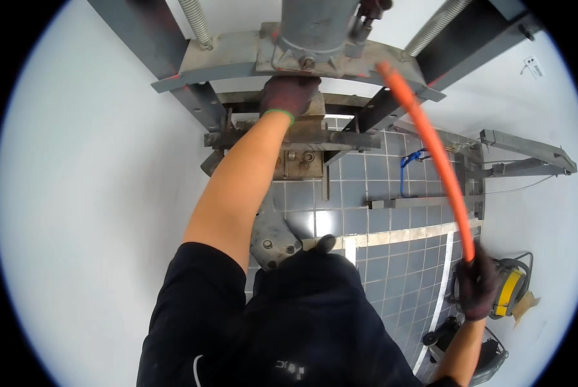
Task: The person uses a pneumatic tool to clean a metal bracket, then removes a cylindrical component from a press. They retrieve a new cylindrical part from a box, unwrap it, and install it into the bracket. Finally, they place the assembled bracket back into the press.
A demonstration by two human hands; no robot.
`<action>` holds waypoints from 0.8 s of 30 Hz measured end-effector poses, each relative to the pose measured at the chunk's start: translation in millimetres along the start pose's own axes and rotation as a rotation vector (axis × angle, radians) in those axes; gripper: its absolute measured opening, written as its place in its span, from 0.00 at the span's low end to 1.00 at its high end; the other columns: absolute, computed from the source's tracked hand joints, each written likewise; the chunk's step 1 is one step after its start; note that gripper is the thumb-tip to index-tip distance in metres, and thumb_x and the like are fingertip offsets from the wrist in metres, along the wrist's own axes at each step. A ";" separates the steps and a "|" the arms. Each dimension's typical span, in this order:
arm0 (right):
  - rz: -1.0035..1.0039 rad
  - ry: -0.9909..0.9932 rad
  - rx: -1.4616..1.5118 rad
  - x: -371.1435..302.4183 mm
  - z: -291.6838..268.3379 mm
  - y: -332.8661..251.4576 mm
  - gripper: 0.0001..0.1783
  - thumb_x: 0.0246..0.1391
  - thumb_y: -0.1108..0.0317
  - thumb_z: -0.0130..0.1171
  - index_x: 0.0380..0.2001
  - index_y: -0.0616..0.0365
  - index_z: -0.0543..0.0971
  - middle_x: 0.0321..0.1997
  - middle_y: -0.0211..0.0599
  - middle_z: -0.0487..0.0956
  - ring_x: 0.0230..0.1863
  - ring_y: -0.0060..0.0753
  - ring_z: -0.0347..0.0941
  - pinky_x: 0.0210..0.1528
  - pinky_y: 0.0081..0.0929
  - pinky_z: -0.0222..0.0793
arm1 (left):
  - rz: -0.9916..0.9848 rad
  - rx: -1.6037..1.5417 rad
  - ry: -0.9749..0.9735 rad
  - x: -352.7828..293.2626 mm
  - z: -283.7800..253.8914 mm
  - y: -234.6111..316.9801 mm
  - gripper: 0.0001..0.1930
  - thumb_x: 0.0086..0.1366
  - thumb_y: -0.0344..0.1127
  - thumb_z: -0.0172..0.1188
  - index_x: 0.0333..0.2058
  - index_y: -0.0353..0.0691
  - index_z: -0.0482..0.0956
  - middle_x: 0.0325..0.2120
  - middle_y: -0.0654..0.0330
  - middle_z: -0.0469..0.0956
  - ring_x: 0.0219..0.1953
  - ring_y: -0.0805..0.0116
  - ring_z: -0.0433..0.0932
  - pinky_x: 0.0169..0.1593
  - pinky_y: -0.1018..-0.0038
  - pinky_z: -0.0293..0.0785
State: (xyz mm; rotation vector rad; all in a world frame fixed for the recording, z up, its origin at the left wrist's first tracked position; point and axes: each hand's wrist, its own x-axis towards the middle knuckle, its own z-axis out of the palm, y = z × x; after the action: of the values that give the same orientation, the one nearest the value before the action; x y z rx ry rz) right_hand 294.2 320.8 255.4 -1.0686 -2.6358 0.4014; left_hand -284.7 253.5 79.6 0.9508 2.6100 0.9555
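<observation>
My right hand (477, 284), in a dark glove, is closed round the lower end of a long orange lever (435, 151). The lever slants up and left, its far end beside the grey cylinder (318, 26) of a shop press. My left hand (289, 95), in a dark red glove with a green cuff, reaches under the press's upper crossbeam (231, 63). Its fingers look curled, but the beam hides their tips and whatever they hold. Just below that hand are metal blocks (311, 119) on the press bed (353, 138).
Coil springs (196, 22) flank the cylinder between the press uprights (137, 35). A grey metal part with bolt holes (273, 238) is by my legs. Along the right wall stand a grey steel frame (527, 161) and a yellow-and-black machine (509, 290). Grey tiles (382, 264) cover the floor.
</observation>
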 end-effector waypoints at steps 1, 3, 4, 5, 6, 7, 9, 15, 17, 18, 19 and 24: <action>-0.010 0.013 -0.042 19.0 -18.3 -18.8 0.34 0.57 0.76 0.70 0.68 0.58 0.79 0.57 0.52 0.87 0.55 0.44 0.88 0.58 0.38 0.81 | -0.010 -0.014 -0.010 -3.6 -5.6 6.5 0.39 0.65 0.71 0.57 0.60 0.44 0.84 0.57 0.40 0.84 0.59 0.36 0.82 0.65 0.52 0.77; -0.056 0.031 -0.066 59.2 -39.4 -38.3 0.35 0.58 0.78 0.68 0.70 0.57 0.78 0.60 0.53 0.87 0.58 0.44 0.87 0.61 0.39 0.80 | -0.055 0.049 0.122 -1.4 -3.4 -11.0 0.35 0.68 0.67 0.58 0.57 0.44 0.86 0.53 0.42 0.86 0.57 0.39 0.83 0.63 0.51 0.78; -0.055 0.042 -0.078 69.8 -49.5 -44.2 0.35 0.59 0.78 0.66 0.72 0.56 0.77 0.61 0.53 0.86 0.59 0.45 0.87 0.62 0.39 0.80 | -0.017 0.054 0.159 -14.3 -3.2 -3.0 0.31 0.68 0.64 0.58 0.56 0.45 0.86 0.52 0.43 0.86 0.56 0.40 0.84 0.63 0.51 0.78; -0.061 0.061 -0.083 77.7 -56.1 -46.1 0.35 0.59 0.78 0.66 0.72 0.55 0.77 0.61 0.53 0.86 0.60 0.47 0.86 0.62 0.39 0.80 | 0.018 0.060 0.200 -27.2 -3.5 2.7 0.28 0.69 0.61 0.59 0.54 0.46 0.87 0.52 0.45 0.87 0.56 0.41 0.84 0.63 0.51 0.78; -0.084 0.074 -0.081 90.0 -60.3 -48.6 0.35 0.60 0.78 0.65 0.72 0.54 0.77 0.61 0.53 0.86 0.60 0.49 0.86 0.63 0.40 0.80 | 0.041 -0.005 0.367 -39.9 1.7 -7.0 0.26 0.68 0.61 0.61 0.50 0.45 0.88 0.44 0.45 0.87 0.51 0.42 0.85 0.57 0.47 0.80; -0.084 0.080 -0.086 95.2 -65.1 -47.1 0.35 0.60 0.78 0.65 0.72 0.53 0.77 0.61 0.54 0.86 0.61 0.50 0.86 0.63 0.40 0.80 | 0.106 0.010 0.376 -54.1 -5.1 1.8 0.26 0.68 0.61 0.61 0.49 0.45 0.88 0.44 0.46 0.87 0.51 0.43 0.85 0.56 0.47 0.80; -0.122 0.081 -0.085 109.3 -69.0 -48.9 0.36 0.60 0.78 0.66 0.72 0.51 0.77 0.61 0.53 0.86 0.61 0.52 0.86 0.62 0.40 0.80 | 0.220 0.064 0.407 -84.2 -33.3 14.1 0.25 0.68 0.61 0.62 0.47 0.46 0.88 0.44 0.48 0.87 0.51 0.45 0.85 0.55 0.47 0.80; -0.253 0.116 -0.181 107.3 -74.4 -55.5 0.36 0.61 0.75 0.68 0.72 0.45 0.77 0.56 0.51 0.87 0.52 0.55 0.87 0.53 0.43 0.83 | 0.436 0.665 0.236 -71.4 -132.0 94.7 0.16 0.72 0.47 0.62 0.46 0.42 0.89 0.40 0.51 0.89 0.42 0.48 0.88 0.48 0.53 0.83; -0.303 0.156 -0.250 106.6 -74.2 -59.9 0.35 0.61 0.72 0.68 0.72 0.42 0.77 0.52 0.48 0.88 0.49 0.54 0.88 0.50 0.45 0.83 | 0.398 0.858 0.020 -54.9 -140.3 103.0 0.14 0.71 0.42 0.62 0.42 0.40 0.91 0.40 0.49 0.90 0.42 0.48 0.89 0.48 0.53 0.84; -0.303 0.169 -0.326 104.3 -75.6 -64.4 0.35 0.62 0.71 0.69 0.72 0.40 0.77 0.49 0.46 0.88 0.47 0.53 0.88 0.48 0.45 0.83 | 0.402 0.900 -0.006 -53.2 -141.9 107.1 0.13 0.70 0.40 0.62 0.42 0.39 0.91 0.41 0.49 0.90 0.43 0.48 0.89 0.48 0.53 0.84; -0.305 0.182 -0.403 103.3 -77.4 -69.6 0.35 0.62 0.70 0.69 0.73 0.39 0.76 0.46 0.44 0.88 0.45 0.52 0.87 0.46 0.45 0.83 | 0.410 0.942 -0.032 -51.4 -142.0 110.7 0.13 0.70 0.38 0.62 0.42 0.39 0.92 0.41 0.48 0.90 0.44 0.48 0.89 0.49 0.53 0.84; -0.293 0.172 -0.776 104.6 -109.7 -117.9 0.37 0.63 0.68 0.67 0.74 0.34 0.74 0.40 0.41 0.85 0.40 0.49 0.84 0.45 0.45 0.82 | 0.520 1.048 -0.135 -46.2 -148.2 112.6 0.13 0.68 0.35 0.62 0.44 0.38 0.93 0.44 0.47 0.90 0.48 0.46 0.90 0.53 0.52 0.85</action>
State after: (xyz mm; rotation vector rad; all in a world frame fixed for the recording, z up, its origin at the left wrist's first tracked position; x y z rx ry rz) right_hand 185.2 330.2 413.2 -0.8043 -2.7597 -0.7960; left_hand -249.9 214.8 264.1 1.8628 2.7136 -0.5474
